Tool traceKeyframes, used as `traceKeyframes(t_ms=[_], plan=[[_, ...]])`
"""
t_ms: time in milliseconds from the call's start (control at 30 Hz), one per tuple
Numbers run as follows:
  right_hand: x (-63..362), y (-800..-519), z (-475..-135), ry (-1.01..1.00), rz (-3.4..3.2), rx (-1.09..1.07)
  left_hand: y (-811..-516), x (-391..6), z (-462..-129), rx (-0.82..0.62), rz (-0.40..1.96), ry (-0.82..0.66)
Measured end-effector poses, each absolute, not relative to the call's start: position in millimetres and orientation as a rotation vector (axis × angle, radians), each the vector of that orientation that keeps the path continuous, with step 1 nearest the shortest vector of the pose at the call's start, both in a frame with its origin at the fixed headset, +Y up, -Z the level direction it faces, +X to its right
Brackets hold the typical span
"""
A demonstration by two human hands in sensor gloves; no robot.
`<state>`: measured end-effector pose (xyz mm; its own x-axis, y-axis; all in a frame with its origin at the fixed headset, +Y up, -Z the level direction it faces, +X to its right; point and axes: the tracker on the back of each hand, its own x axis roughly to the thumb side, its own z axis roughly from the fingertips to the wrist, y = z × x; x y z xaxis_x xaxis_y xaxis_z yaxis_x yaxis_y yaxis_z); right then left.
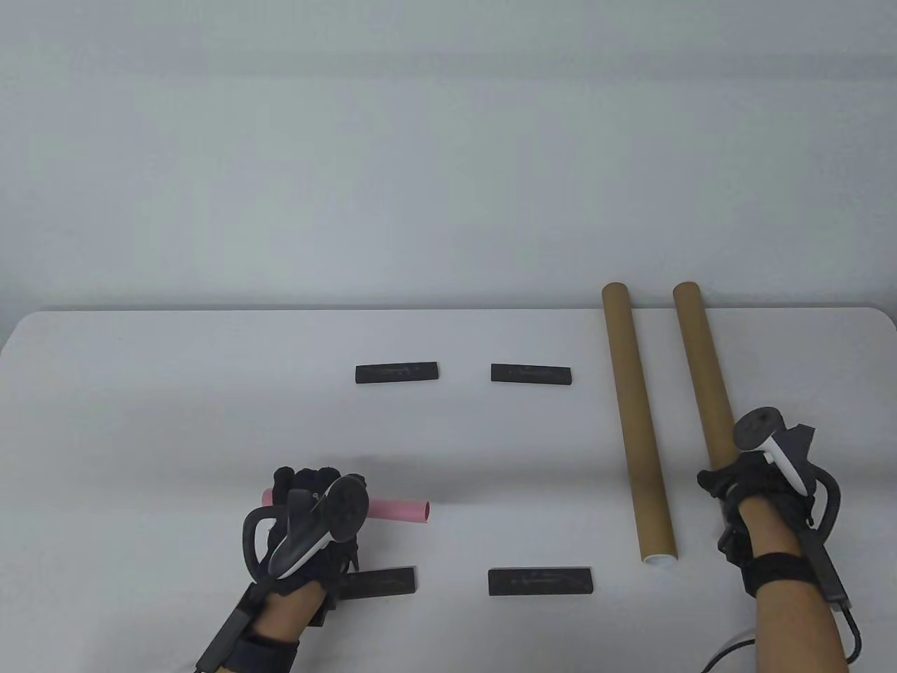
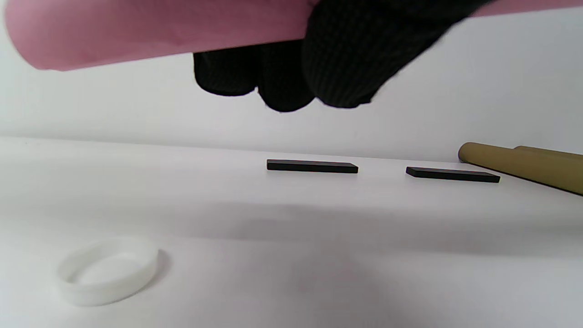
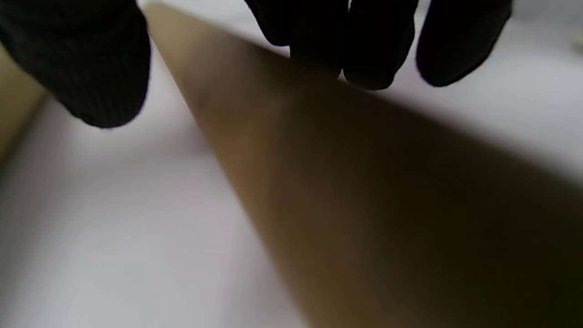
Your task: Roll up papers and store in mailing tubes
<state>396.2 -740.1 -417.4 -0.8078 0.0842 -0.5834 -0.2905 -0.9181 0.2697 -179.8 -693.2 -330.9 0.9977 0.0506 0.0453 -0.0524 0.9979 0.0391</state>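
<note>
**Operator A:** Nearest item first. Status of the left hand (image 1: 308, 522)?

**Operator B:** Its fingers are curled around the rolled pink paper sheet (image 1: 399, 510), which is lifted clear of the white table (image 1: 175, 392). Risk: a slackened grip lets the roll spring open, and it would then not fit a tube. A translucent white plastic end cap (image 2: 108, 270) lies on the table below that hand; a careless sweep could knock it away.

**Operator A:** And the right hand (image 1: 760, 491)?

**Operator B:** It is over the near end of the right brown cardboard mailing tube (image 1: 703, 371). The wrist view is blurred; the fingertips (image 3: 378, 59) appear spread above the tube, thumb on the other side, so contact cannot be confirmed. Risk: a partial grasp on a round tube may let it roll or tip on lifting.

**Operator A:** Further out?

**Operator B:** The left brown cardboard mailing tube (image 1: 636, 420) lies just beside the right one; a nudge could roll it. Four flat black bar weights (image 1: 396, 372) lie nearby, where the swinging roll could snag one.
</note>
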Motion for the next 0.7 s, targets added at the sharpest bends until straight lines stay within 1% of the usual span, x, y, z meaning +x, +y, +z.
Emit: traceKeyframes(t_ms=[100, 200, 267, 367, 500, 567, 633, 667, 700], plan=[[394, -752, -425, 0.488, 2.756, -0.986, -693, -181, -331, 0.039, 0.048, -0.043], [394, -753, -428, 0.506, 2.765, -1.029, -692, -183, -331, 0.044, 0.051, -0.042], [397, -748, -427, 0.464, 2.751, -1.05, -693, -183, -332, 0.044, 0.046, -0.042], [404, -737, -422, 0.496, 2.639, -1.01, -692, -184, -331, 0.051, 0.04, -0.04], [405, -707, -407, 0.306, 2.802, -0.977, -690, -185, -331, 0.063, 0.048, -0.045], [398, -688, -397, 0.207, 2.859, -0.893, -690, -185, -331, 0.066, 0.047, -0.047], [383, -666, -382, 0.037, 2.976, -0.754, -691, -184, -330, 0.064, 0.038, -0.056], [376, -658, -376, -0.017, 3.022, -0.693, -691, -184, -330, 0.064, 0.031, -0.057], [363, -647, -364, -0.124, 3.06, -0.592, -691, -184, -330, 0.065, 0.028, -0.06]])
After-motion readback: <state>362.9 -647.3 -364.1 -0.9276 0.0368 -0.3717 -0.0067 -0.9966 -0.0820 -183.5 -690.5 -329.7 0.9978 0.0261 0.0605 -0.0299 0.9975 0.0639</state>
